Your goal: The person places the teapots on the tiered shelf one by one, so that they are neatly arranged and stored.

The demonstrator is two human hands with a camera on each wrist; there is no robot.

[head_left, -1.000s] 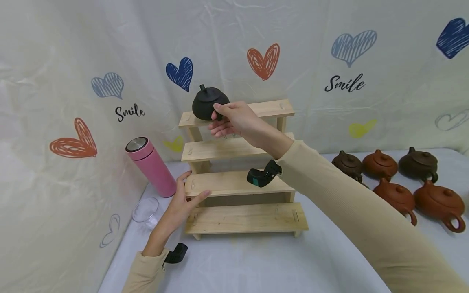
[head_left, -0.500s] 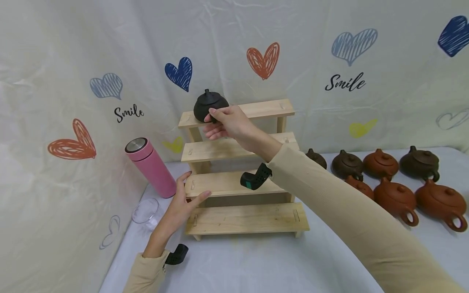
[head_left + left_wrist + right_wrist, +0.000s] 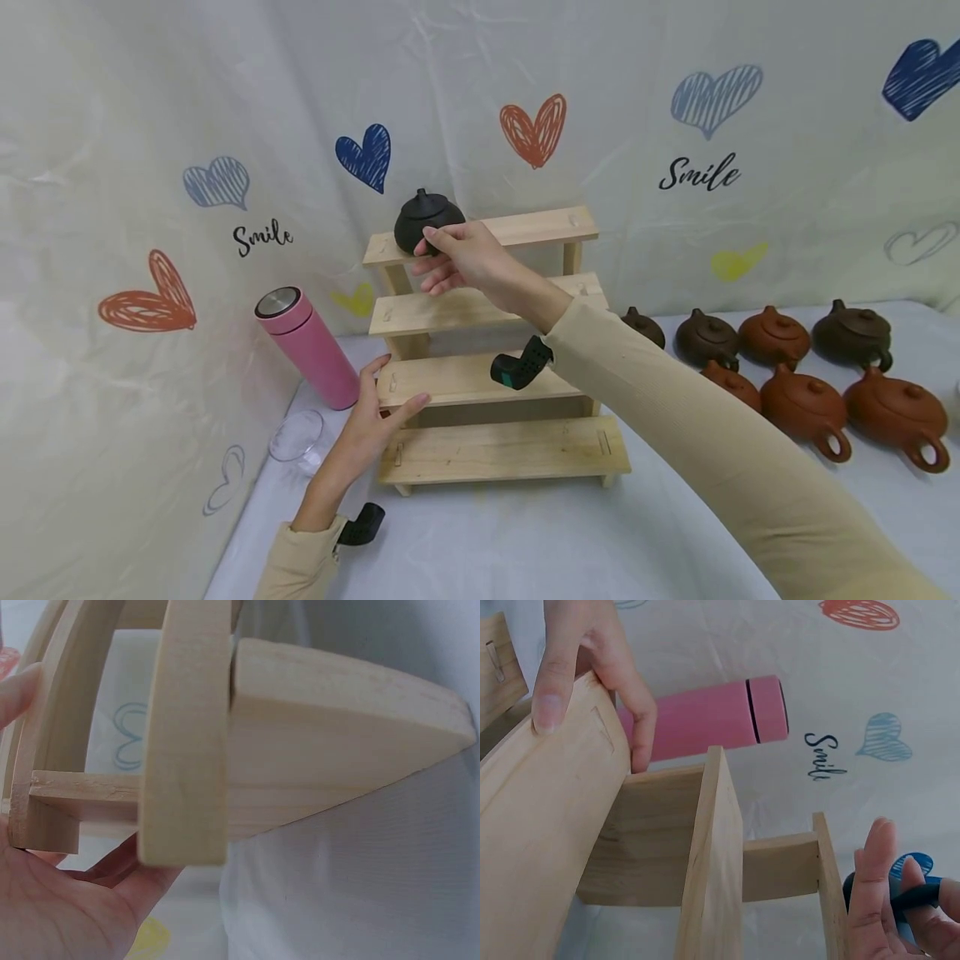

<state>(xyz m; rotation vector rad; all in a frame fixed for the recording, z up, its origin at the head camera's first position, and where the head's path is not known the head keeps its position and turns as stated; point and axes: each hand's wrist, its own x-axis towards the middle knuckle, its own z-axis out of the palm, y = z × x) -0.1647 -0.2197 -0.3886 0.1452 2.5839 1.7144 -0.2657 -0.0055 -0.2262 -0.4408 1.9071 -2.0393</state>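
1. head: the black pot [image 3: 411, 227] is upright at the left end of the top shelf [image 3: 540, 227], with the right hand [image 3: 472, 258] pinching its near side. it looks like fired clay: stiff, fairly light, breakable, probably not slippery. the lid [image 3: 422, 205] may be loose, so level carrying suits it.
2. left wrist: the left hand [image 3: 67, 907] grips the stand [image 3: 184, 750], rigid-looking wood.
3. right wrist: the handle [image 3: 913, 898] is between thumb and fingers, a sensible hold.
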